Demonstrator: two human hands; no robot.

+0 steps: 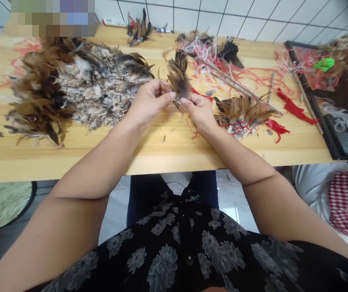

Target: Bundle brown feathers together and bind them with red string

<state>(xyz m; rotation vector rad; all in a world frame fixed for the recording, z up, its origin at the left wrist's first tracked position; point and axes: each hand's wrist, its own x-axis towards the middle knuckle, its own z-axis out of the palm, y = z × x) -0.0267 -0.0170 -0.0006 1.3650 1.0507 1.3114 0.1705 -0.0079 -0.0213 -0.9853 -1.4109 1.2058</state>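
With the hands taken as the centre of the dial and 12 o'clock pointing to the tiled wall [207, 18], a small feather bunch [178, 73] is held at the centre, above the tabletop [168, 150] of pale, grained wood. Its glossy brown and dark blades are fanned toward 12 o'clock, and its narrow base is pinched by both hands. The fingers of the left hand [152, 99] are closed on the base from the 9 o'clock side; those of the right hand [200, 111] are brought together on it from the 3 o'clock side.

At 9 o'clock a broad feather pile [97, 89] is spread, its middle grey-white and fluffy, its edges brown and smooth. At 11 o'clock a dark, spiky tuft [139, 28] is set beside a slim marker [114, 23]. At 1 o'clock pink and white ribbon [204, 50] is heaped in thin, curling strips, and at 2 o'clock thin straight sticks [231, 83] are laid slantwise. Just past the right hand, between 3 and 4 o'clock, a tawny clump [247, 113] is crossed by fine red thread. Farther out at 3 o'clock, a soft red skein [297, 108] is stretched near a black-rimmed tray [329, 140], in which feathers and a bright green object [324, 63] are held.
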